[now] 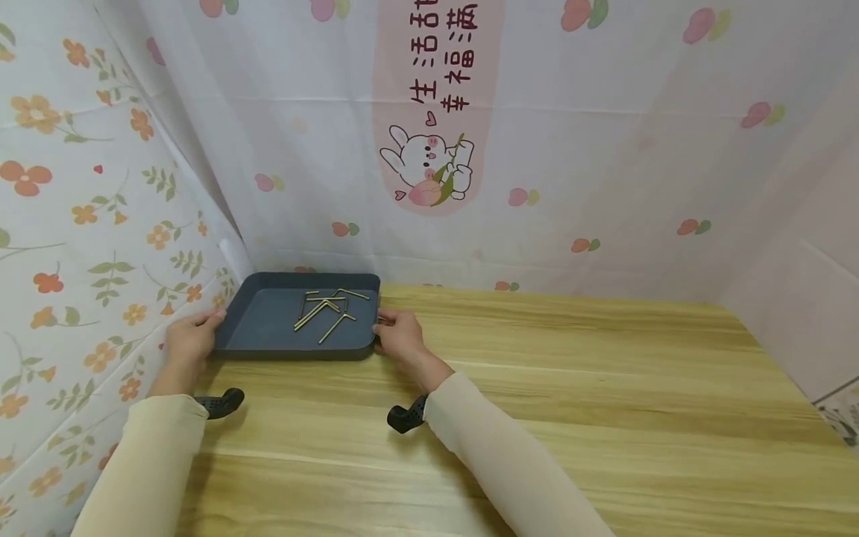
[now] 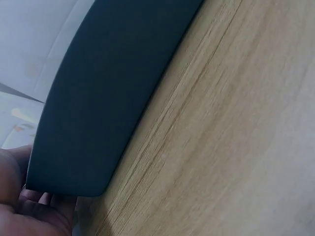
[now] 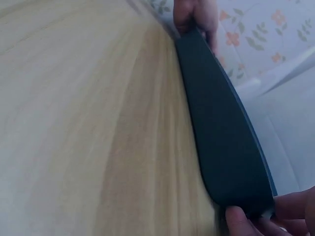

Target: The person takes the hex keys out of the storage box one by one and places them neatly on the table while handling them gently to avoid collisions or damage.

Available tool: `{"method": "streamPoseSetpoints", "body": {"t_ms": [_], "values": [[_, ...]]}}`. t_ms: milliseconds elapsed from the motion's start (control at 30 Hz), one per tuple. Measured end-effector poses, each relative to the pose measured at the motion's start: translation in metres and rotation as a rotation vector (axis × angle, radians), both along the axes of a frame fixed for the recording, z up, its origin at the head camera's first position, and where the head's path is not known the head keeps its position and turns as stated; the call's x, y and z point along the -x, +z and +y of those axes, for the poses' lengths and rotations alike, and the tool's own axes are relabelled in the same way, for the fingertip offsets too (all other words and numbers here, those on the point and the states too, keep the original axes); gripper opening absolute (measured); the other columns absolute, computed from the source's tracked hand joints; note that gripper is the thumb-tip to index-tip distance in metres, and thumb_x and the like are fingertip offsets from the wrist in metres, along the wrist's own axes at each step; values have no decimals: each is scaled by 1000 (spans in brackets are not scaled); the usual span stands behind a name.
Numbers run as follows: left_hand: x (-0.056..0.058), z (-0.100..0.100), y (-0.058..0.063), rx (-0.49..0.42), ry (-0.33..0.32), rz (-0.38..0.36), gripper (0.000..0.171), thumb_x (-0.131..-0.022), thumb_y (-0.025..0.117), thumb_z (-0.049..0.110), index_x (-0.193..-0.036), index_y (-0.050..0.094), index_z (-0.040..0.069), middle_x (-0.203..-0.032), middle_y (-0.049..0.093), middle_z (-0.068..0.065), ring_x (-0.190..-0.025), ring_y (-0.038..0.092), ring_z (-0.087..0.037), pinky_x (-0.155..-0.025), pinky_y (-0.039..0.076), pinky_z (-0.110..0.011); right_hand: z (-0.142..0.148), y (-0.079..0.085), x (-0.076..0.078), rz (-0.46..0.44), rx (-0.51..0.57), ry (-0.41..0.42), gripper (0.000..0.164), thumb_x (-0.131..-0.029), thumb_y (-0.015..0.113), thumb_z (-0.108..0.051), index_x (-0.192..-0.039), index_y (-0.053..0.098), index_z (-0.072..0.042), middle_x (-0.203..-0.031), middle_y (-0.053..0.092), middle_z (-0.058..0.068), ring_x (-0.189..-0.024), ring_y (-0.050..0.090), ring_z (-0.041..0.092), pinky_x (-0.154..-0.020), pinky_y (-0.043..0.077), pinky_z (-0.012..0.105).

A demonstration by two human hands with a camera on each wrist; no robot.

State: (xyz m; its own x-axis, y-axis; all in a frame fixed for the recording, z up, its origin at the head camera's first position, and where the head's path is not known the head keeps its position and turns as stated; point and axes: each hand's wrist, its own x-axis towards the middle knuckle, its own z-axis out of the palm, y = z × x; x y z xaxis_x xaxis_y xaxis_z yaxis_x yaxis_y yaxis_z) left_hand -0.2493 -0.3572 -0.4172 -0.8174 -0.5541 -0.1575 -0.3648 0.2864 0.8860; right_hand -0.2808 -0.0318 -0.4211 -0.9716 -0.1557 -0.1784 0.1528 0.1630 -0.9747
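Observation:
A dark blue-grey rectangular tray (image 1: 258, 321) sits at the far left of the wooden table, by the curtains. Several thin gold-coloured L-shaped rods (image 1: 329, 306), which look like hex keys, lie loosely across each other in its right half. My left hand (image 1: 191, 339) grips the tray's left end, thumb at the rim and fingers on the outside. At the opposite end my right hand (image 1: 403, 339) holds the tray; in the right wrist view its fingers (image 3: 238, 223) curl around the corner. Seen from the left wrist, the tray's long side wall (image 2: 98, 108) stands close over the tabletop.
A flowered curtain (image 1: 101, 224) hangs along the left, and a printed curtain (image 1: 537, 149) with a cartoon rabbit covers the back. The wooden tabletop (image 1: 570, 388) stretches far to the right. Black wrist-worn devices (image 1: 224, 403) show beside both forearms.

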Motion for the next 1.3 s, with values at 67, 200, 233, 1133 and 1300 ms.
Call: {"method": "streamPoseSetpoints", "body": {"t_ms": [67,200,233,1133,1300], "values": [[-1,0,1,-9,-20,-16,53,-105,50,32,-146,45,0,-163,32,-16,-151,29,-31,-125,26,-42,2,1,-1,-3,0,-5,41,-99,58,-2,-140,61,-5,-133,68,17,-113,70,27,-74,61,31],[-3,0,2,-9,-72,-53,55,-106,46,35,-150,42,3,-166,25,-16,-153,25,-33,-125,25,-46,6,3,-2,-17,1,-9,41,-99,58,-2,-140,61,-6,-133,68,17,-112,70,28,-75,62,34],[-4,0,2,-6,-83,-60,56,-106,46,36,-150,42,3,-167,25,-16,-153,24,-34,-125,24,-46,8,3,-2,-20,2,-9,41,-100,58,-2,-140,61,-6,-133,67,17,-113,70,28,-76,62,35],[1,68,-3,-45,-277,43,49,-106,52,28,-147,51,1,-156,44,-20,-143,44,-30,-76,43,-1,97,0,-1,-117,78,-26,45,-104,53,-8,-148,54,-11,-149,55,15,-130,58,32,-73,63,34],[3,88,-4,-87,-275,60,46,-106,53,24,-146,53,2,-156,45,-18,-144,43,-29,-81,45,-4,117,-2,1,-131,94,-45,45,-103,55,-8,-148,54,-11,-152,52,14,-135,54,30,-72,63,33]]}}
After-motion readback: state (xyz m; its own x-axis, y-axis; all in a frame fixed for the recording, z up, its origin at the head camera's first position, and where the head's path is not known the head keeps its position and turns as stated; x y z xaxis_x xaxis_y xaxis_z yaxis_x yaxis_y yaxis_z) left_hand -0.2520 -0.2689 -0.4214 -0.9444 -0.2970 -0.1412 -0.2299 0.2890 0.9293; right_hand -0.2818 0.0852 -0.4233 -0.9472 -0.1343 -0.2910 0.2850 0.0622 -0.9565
